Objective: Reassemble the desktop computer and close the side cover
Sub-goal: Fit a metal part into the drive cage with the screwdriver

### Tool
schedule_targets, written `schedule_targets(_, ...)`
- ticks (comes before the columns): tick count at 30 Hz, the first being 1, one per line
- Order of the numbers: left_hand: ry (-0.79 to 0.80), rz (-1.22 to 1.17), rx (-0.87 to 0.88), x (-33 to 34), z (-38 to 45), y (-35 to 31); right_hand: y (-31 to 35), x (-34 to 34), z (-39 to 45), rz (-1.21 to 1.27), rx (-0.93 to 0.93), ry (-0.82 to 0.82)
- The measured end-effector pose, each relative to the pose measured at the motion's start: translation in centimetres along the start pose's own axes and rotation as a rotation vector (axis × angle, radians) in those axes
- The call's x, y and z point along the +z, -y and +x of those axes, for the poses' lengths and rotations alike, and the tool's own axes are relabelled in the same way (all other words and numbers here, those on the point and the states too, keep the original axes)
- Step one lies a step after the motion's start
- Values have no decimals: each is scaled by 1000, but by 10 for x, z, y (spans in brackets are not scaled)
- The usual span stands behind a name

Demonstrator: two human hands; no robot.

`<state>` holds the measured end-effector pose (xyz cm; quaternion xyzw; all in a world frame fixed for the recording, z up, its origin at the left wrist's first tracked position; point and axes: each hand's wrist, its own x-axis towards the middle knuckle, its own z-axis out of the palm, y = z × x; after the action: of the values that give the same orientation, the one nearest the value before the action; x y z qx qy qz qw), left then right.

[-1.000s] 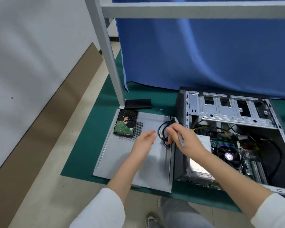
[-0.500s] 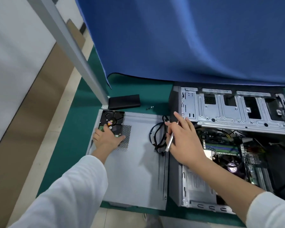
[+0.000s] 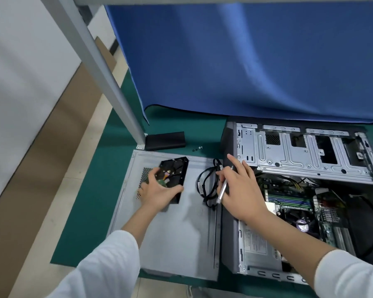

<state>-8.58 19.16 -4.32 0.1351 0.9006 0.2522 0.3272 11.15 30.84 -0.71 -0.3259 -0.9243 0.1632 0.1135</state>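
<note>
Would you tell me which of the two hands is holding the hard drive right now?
The left hand grips the hard drive, tilted up off the side cover. The right hand holds a silver screwdriver instead.

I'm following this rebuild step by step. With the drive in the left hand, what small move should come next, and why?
Probably carry the hard drive rightward toward the open case. The left hand already grips it, tilted up off the side cover, and the drive cage looks vacant. The right hand, holding a screwdriver near the loose cable, may need to make way.
</note>
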Motion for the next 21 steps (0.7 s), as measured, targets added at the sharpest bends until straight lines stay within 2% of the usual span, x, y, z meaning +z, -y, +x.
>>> schedule_targets(3, 98, -313, -53, -7, -36, -9, 1, -4, 0, 119, 31, 26)
schedule_targets(6, 187, -532, -49, -24, -77, -17, 16, -20, -12, 540, 157, -12)
schedule_targets(9, 185, -557, 49, -36, -111, -27, 44, -39, -28, 956, 292, -42)
schedule_targets(12, 186, -503, 165, -37, -142, -37, 67, -58, -46, 1253, 377, -78)
schedule_targets(14, 179, -453, 247, -30, -163, -43, 73, -70, -57, 1317, 409, -100)
schedule_targets(21, 219, -230, 465, 11, -208, -53, 43, -95, -96, 1100, 604, -180)
